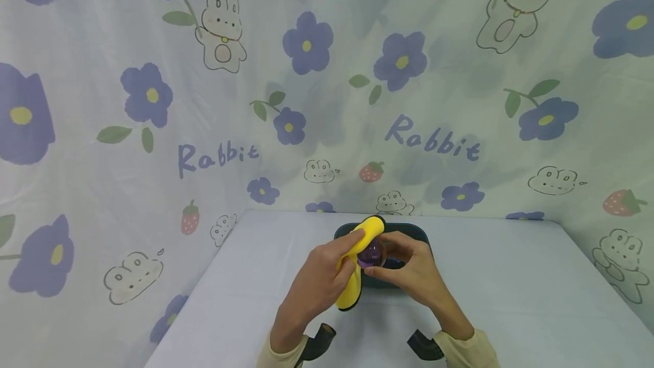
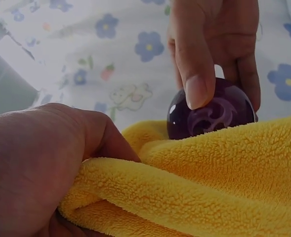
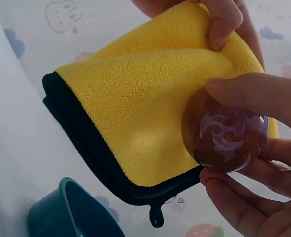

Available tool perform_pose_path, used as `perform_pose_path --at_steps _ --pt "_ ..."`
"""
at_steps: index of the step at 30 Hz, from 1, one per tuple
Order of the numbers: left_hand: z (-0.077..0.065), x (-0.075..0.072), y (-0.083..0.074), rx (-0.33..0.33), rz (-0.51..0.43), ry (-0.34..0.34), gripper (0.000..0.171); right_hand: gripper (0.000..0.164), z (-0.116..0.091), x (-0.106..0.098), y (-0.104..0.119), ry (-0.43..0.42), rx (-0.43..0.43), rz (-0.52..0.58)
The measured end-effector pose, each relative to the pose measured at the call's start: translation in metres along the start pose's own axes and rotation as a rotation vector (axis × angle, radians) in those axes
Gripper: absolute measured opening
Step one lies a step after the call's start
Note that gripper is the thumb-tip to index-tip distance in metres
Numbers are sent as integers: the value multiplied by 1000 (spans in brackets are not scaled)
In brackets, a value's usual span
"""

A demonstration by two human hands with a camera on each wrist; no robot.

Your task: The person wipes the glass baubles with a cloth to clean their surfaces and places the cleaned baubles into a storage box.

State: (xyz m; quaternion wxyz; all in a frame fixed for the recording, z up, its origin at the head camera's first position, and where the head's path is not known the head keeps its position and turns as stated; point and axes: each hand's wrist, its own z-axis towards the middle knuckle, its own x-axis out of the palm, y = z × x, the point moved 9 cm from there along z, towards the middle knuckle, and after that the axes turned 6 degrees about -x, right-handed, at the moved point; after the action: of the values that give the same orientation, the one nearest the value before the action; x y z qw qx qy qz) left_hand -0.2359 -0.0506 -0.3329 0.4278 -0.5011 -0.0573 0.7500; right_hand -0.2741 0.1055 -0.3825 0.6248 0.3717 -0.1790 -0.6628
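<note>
A folded yellow plush cloth (image 3: 135,108) with a dark edge and a small hanging loop is gripped by my left hand (image 1: 322,274), thumb on top. My right hand (image 1: 411,268) holds a see-through purple ball (image 3: 229,131) with a pale swirl inside, thumb on one side and fingers on the other. In the left wrist view the purple ball (image 2: 212,111) is right against the cloth (image 2: 209,168), its lower part hidden behind the fabric. Both hands are above the table, in front of a dark teal basin (image 1: 421,234).
The basin (image 3: 46,212) stands on the white table (image 1: 485,277); its inside is mostly hidden by the hands. A curtain (image 1: 327,95) printed with flowers and rabbits hangs behind the table. Dark curved pieces (image 1: 321,341) sit at both wrists by the cream sleeves.
</note>
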Motion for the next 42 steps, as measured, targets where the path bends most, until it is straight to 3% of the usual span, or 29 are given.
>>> perform_pose_path --at_steps 13,21,34,42 --pt "5 1 13 -31 -58 17 48 55 0 3 16 60 -102 47" --pt "6 4 19 -61 -120 40 48 60 -2 1 24 10 -157 116" --pt "6 9 19 -90 -52 83 54 65 0 -10 22 -103 -158 142" --pt "4 8 15 -75 -46 72 53 63 0 -16 18 -145 -141 150"
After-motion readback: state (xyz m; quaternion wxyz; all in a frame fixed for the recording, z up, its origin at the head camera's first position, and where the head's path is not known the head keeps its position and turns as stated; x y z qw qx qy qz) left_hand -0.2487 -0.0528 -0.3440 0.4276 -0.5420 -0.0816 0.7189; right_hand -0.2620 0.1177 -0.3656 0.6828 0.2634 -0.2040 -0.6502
